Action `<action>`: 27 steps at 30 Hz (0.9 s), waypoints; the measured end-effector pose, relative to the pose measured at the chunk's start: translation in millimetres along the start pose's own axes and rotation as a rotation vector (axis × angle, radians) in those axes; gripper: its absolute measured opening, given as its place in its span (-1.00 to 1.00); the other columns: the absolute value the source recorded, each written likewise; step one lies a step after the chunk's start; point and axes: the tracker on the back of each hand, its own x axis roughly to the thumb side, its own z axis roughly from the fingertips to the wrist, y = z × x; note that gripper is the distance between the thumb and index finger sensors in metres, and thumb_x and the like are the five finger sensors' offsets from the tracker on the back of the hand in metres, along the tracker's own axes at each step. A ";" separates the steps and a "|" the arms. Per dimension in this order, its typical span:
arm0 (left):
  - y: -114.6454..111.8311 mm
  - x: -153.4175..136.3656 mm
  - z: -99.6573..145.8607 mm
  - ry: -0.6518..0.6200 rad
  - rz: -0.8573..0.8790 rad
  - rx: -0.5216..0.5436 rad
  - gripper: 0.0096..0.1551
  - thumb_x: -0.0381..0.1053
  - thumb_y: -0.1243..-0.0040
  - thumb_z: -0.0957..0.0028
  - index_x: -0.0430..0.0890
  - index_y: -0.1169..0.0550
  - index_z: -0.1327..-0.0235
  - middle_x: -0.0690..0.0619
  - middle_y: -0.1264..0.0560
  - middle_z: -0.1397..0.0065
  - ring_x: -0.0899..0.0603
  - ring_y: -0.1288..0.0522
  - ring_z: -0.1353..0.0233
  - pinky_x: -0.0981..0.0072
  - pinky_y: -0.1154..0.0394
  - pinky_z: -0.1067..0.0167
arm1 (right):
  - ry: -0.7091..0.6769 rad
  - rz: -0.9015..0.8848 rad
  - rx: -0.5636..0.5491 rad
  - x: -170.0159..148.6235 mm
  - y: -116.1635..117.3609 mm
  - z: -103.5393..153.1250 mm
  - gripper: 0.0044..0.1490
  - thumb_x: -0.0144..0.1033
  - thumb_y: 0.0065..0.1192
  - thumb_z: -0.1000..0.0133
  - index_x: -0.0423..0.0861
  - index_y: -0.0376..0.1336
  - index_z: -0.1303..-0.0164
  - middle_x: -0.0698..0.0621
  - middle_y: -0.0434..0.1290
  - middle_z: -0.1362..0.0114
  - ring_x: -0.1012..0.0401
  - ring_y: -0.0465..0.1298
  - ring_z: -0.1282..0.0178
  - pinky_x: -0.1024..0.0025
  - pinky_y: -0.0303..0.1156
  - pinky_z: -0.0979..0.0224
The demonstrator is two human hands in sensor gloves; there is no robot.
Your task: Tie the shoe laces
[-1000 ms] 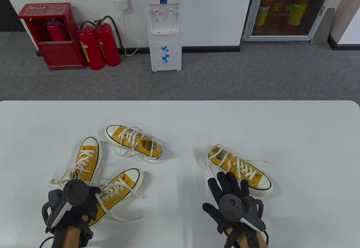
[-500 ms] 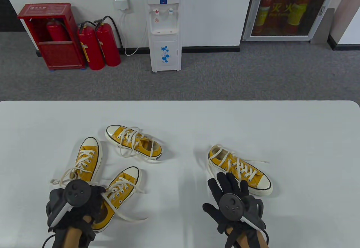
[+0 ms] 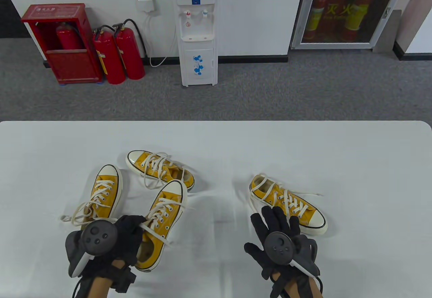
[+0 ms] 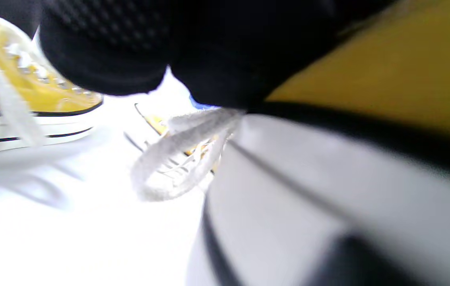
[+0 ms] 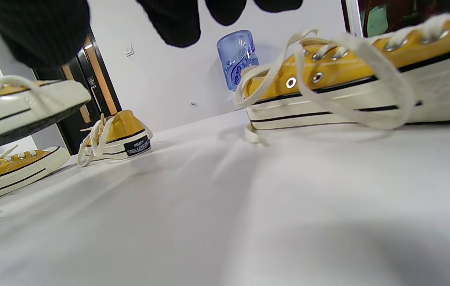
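My left hand (image 3: 126, 235) grips the heel end of a yellow sneaker (image 3: 163, 215), fingers curled around it, its toe raised off the white table (image 3: 337, 163) toward the far sneaker (image 3: 160, 170). Its laces (image 3: 156, 230) hang loose, untied. My right hand (image 3: 275, 225) lies flat, fingers spread, just beside the right-side sneaker (image 3: 290, 205).

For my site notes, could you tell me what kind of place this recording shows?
Probably an office or lab room: a water dispenser against the wall, red fire extinguishers on grey carpet, and a white table bearing yellow sneakers.
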 end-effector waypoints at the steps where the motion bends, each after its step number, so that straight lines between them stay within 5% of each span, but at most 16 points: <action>1: -1.5 6.8 -0.9 -0.008 0.009 0.012 -0.56 0.11 -0.23 0.00 0.06 -0.64 -0.12 0.08 -0.69 -0.09 0.22 -0.76 0.45 0.24 -0.77 0.34 | 0.003 -0.002 -0.004 -0.8 -0.4 0.0 0.11 0.34 0.14 0.05 0.05 -0.02 -0.66 -0.03 -0.23 -0.75 -0.18 -0.19 -0.77 -0.48 -0.33 -0.54; 17: -43.5 90.6 -22.8 0.003 0.067 0.023 -0.56 0.11 -0.22 0.00 0.02 -0.61 -0.09 0.04 -0.66 -0.05 0.28 -0.79 0.49 0.32 -0.83 0.40 | 0.045 -0.020 -0.029 -8.3 -3.2 -0.1 0.10 0.33 0.15 0.04 0.04 -0.01 -0.66 -0.03 -0.22 -0.75 -0.18 -0.18 -0.77 -0.48 -0.34 -0.54; 27: -90.1 100.0 -33.1 0.046 0.036 -0.022 -0.56 0.12 -0.21 -0.02 0.03 -0.58 -0.12 0.05 -0.64 -0.08 0.28 -0.79 0.44 0.32 -0.83 0.35 | 0.060 -0.024 -0.030 -11.0 -3.9 -0.5 0.09 0.32 0.15 0.04 0.04 -0.01 -0.66 -0.03 -0.22 -0.75 -0.19 -0.18 -0.77 -0.48 -0.33 -0.54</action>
